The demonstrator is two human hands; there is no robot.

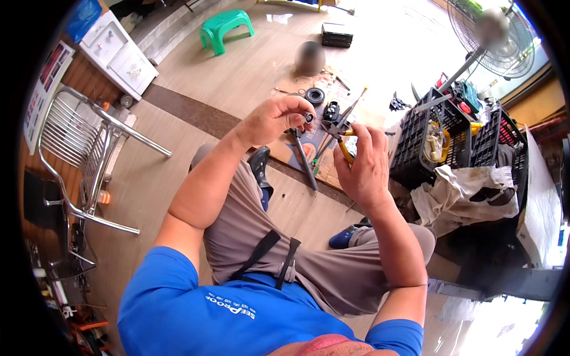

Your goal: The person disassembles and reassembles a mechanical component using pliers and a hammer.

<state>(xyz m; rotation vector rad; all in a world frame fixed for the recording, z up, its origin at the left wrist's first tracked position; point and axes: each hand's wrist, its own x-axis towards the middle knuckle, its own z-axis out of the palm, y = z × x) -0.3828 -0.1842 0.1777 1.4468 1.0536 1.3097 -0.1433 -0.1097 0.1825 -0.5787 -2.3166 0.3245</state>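
My left hand (275, 120) pinches a small metal cylindrical piece (309, 117) between thumb and fingers. Just to its right, my right hand (362, 163) is closed around yellow-handled pliers (335, 130), their dark jaws pointing up and left toward the small piece. Whether they touch it I cannot tell. Beneath my hands is a cardboard sheet (326, 172) bearing a black ring (314, 95), a dark part (331, 111), a long dark bar (306, 166) and several thin rods and tools.
A metal chair (89, 136), white cabinet (116, 53) and green stool (227, 24) stand to the left and back. A black box (336, 35) lies behind the cardboard. At right are black crates (409, 148) with cloth (457, 196) and a fan (489, 35). My booted feet are below.
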